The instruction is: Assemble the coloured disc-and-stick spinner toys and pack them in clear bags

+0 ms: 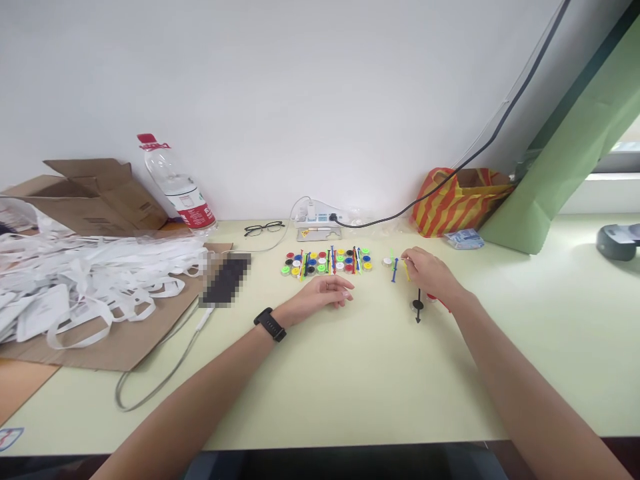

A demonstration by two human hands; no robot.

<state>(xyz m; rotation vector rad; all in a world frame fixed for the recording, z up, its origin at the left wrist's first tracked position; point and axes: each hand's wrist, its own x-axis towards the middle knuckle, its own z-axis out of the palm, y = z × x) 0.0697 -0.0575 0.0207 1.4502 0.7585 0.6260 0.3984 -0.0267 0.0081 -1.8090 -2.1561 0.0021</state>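
Plastic: thin yellow plastic stick point(407, 269) on pale green tabletop point(350, 387), beside blue plastic stick point(395, 270). Right hand point(427, 272) grip narrow, pinching it, apparently mid pick-up. Left hand point(325, 293) flat, grip slack, empty, near rows of coloured round discs point(327, 261).

Left hand point(325, 293) flat, right hand point(425, 270) curled

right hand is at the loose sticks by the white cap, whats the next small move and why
Probably pinch the yellow stick with the right hand and lift it: the fingertips sit right at it, the blue stick and white cap lie just beside it, and the left hand rests open on the table.
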